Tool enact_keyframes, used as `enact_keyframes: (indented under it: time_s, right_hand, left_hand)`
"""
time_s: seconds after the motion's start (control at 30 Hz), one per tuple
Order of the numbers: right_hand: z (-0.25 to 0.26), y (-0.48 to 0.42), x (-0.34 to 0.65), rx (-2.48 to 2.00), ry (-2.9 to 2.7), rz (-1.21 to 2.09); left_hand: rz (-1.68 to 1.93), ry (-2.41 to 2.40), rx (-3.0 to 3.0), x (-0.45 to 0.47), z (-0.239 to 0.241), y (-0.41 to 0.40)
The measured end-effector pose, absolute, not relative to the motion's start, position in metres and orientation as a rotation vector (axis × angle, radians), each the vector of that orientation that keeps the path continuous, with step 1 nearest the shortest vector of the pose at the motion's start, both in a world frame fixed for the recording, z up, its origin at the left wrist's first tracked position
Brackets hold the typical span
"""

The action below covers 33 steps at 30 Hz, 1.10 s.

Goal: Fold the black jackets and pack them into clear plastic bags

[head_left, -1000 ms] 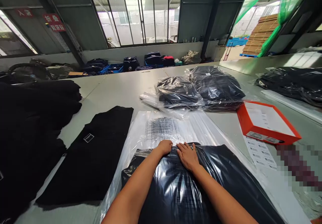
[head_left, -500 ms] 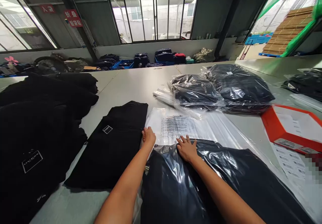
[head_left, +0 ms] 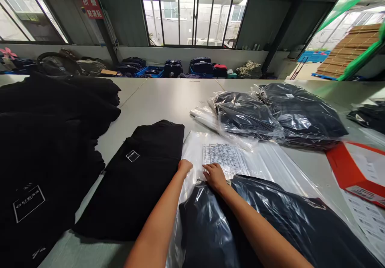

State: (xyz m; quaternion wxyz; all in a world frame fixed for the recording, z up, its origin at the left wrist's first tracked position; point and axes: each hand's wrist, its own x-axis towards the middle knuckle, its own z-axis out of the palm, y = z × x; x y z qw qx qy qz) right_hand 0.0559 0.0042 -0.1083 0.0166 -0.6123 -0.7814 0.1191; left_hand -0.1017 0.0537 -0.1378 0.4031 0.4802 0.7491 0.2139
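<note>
Hands have closed up vs half a sec ago: left hand (head_left: pixel 185 166) slid in from the bag's corner and right hand (head_left: pixel 214 176) edged left, so they're just beside each other now, and the view's swung a bit left too. Left hand is curled up on the left edge of the clear bag (head_left: pixel 258 159), can't tell if it's actually pinching the plastic. Right hand is relaxed and flat, fingers spread on the bag at the top edge of the dark garment (head_left: pixel 270 220) inside, fingertips touching the printed text block (head_left: pixel 225 157). Bag + garment lie flat on the table (head_left: pixel 162 99) right in front, w/ the empty part of the bag stretching away. Stuff around: folded black top (head_left: pixel 141 179) w/ a small white logo patch touching the bag's left side, big pile of black clothes (head_left: pixel 45 139) further left. Behind the bag, a roll of plastic (head_left: pixel 204 117) and two bagged garments (head_left: pixel 270 113) side by side, near its far end. Orange box (head_left: pixel 355 167) off to the right w/ a label sheet (head_left: pixel 367 220) in front of it. Nothing's on top of the bag except the hands.
</note>
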Motion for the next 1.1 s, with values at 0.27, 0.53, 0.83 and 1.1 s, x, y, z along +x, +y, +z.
enact_keyframes:
  time_s: [0.27, 0.53, 0.83, 1.1]
  right_hand:
    - [-0.109, 0.037, 0.019, -1.812, -2.357, 0.218]
    - [-0.099, 0.051, 0.002, -1.648, -2.497, 0.122]
    - [-0.077, 0.066, -0.009, -1.689, -2.689, 0.007]
    - [-0.084, 0.076, -0.009, -1.865, -2.397, 0.23]
  left_hand:
    - [0.926, 1.716, 1.03, -0.105, -0.134, 0.049]
    - [0.892, 1.825, 1.387, -0.116, -0.114, 0.047]
    - [0.808, 1.852, 1.456, -0.116, -0.11, 0.044]
    - [0.687, 1.97, 1.457, -0.118, -0.098, 0.047]
